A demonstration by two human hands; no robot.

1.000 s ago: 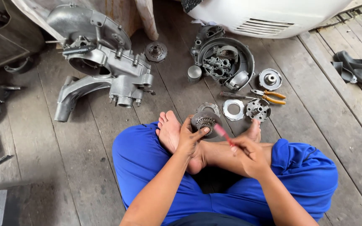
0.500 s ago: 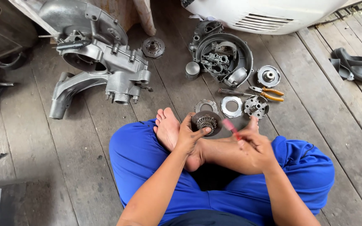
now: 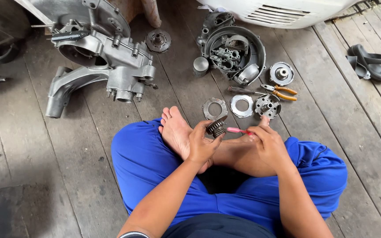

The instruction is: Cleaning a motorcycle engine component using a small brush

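I sit cross-legged on a wooden floor in blue trousers. My left hand (image 3: 201,145) grips a small dark toothed gear part (image 3: 216,127) held above my bare feet. My right hand (image 3: 267,143) holds a thin red-handled tool (image 3: 238,130), its tip pointing at the gear. Just beyond my hands lie two flat metal rings (image 3: 214,109) (image 3: 242,105) and a round slotted hub (image 3: 267,106).
A large grey engine casing (image 3: 102,57) lies at the upper left. A round cover full of parts (image 3: 237,50), a small cylinder (image 3: 200,66), a sprocket disc (image 3: 281,73), orange-handled pliers (image 3: 279,91), a screwdriver (image 3: 241,90) and dark sandals (image 3: 369,61) lie around.
The view has shifted, so the floor parts sit lower in frame. My left hand has tilted the gear, and the red tool now lies nearly level against it.
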